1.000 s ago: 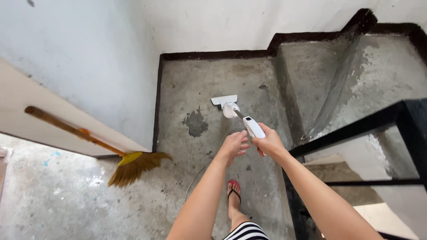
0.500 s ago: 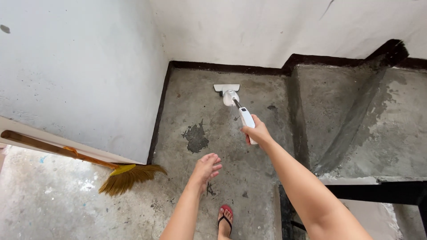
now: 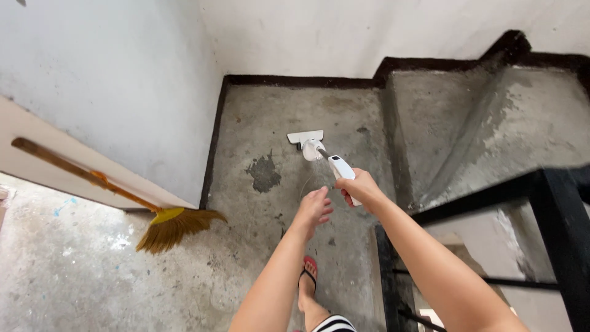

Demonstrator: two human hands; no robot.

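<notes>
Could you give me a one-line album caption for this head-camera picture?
Right hand grips a white stick vacuum on a concrete landing; left hand open beside it.

We see the vacuum (image 3: 310, 144) on the landing (image 3: 270, 203), its head toward the far wall (image 3: 307, 37). A broom (image 3: 153, 215) leans left of it; steps (image 3: 467, 123) rise to the right.

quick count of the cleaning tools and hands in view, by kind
stick vacuum, white, held in the right hand: 1
broom, leaning on the wall: 1
hands: 2, the left hand open beside the handle
total: 4
</notes>
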